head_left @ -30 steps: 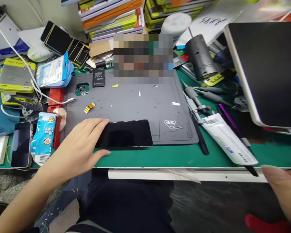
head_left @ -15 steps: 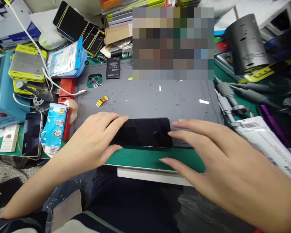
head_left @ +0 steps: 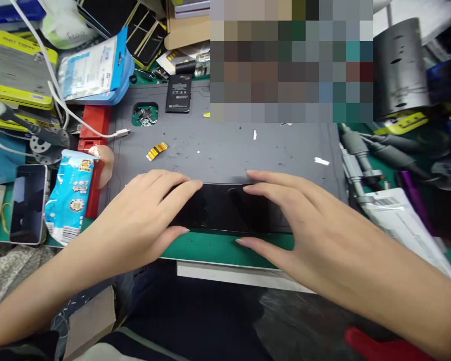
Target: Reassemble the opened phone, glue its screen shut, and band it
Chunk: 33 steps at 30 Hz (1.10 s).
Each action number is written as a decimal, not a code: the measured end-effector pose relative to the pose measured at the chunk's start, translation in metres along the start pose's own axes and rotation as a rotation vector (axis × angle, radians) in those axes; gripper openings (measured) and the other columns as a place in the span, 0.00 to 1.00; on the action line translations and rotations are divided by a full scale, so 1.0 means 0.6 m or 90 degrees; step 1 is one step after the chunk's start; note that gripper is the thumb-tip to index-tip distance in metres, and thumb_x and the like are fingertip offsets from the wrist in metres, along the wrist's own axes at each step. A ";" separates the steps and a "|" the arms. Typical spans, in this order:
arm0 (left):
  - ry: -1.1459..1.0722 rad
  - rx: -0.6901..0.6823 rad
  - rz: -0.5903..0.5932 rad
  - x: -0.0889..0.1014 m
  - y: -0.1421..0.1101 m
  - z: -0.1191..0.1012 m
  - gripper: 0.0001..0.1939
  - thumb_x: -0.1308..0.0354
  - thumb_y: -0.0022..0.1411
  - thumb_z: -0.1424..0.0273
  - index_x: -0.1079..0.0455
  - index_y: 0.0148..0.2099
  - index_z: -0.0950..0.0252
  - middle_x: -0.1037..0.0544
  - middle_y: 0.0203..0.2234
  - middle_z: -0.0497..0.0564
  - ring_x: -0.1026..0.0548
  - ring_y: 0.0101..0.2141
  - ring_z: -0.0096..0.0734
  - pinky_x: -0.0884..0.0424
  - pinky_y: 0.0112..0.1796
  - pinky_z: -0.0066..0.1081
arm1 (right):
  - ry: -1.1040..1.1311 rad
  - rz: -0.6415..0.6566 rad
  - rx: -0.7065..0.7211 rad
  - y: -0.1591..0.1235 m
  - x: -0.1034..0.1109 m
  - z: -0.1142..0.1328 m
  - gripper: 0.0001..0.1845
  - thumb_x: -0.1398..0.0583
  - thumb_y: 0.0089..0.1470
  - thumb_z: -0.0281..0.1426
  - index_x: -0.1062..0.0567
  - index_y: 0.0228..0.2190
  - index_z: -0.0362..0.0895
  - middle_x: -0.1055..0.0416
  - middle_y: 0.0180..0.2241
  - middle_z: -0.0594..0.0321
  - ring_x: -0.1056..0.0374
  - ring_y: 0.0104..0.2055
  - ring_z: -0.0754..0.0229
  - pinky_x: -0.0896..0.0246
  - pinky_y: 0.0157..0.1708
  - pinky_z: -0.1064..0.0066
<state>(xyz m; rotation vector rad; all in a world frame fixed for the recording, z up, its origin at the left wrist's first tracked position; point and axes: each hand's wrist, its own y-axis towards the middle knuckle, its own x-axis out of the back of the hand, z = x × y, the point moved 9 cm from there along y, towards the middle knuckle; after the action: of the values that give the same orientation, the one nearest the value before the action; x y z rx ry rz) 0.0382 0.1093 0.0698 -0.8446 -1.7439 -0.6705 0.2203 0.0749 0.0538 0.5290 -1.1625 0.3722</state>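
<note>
Black phone [head_left: 225, 206] is lying along the gray mat [head_left: 218, 155]'s near edge. Left hand [head_left: 150, 213] is gripping one end; right hand [head_left: 304, 215] is hovering loosely around the other, unclosed. I'm guessing they're steadying it, next move probably needing the right thumb closing in.

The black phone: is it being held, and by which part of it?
The left hand seems to hold the black phone by its left end. Whether the right hand, over its right end, grips it cannot be told.
</note>
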 end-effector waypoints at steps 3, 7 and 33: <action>0.009 -0.007 -0.007 -0.001 0.002 -0.001 0.31 0.31 0.71 0.69 0.36 0.70 0.71 0.23 0.61 0.68 0.24 0.60 0.60 0.24 0.59 0.55 | 0.019 0.007 -0.024 -0.004 0.004 -0.009 0.26 0.36 0.71 0.37 0.31 0.62 0.34 0.29 0.63 0.38 0.28 0.65 0.41 0.27 0.66 0.50; 0.010 -0.013 -0.012 -0.003 0.001 -0.001 0.32 0.30 0.71 0.68 0.36 0.70 0.72 0.23 0.60 0.68 0.24 0.60 0.60 0.24 0.59 0.56 | 0.029 0.013 -0.037 -0.007 0.004 -0.018 0.26 0.35 0.70 0.36 0.31 0.62 0.36 0.27 0.60 0.42 0.28 0.63 0.43 0.27 0.62 0.54; -0.006 0.011 -0.001 -0.011 0.001 0.005 0.30 0.33 0.71 0.69 0.36 0.70 0.69 0.23 0.60 0.65 0.23 0.58 0.58 0.21 0.55 0.53 | -0.021 0.072 0.022 0.012 0.002 -0.019 0.28 0.40 0.73 0.43 0.30 0.61 0.34 0.25 0.56 0.41 0.27 0.58 0.38 0.27 0.55 0.50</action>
<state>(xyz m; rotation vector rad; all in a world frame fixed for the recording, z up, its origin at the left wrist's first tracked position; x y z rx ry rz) 0.0385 0.1105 0.0628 -0.8357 -1.7568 -0.6531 0.2255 0.0875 0.0530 0.5015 -1.2231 0.4835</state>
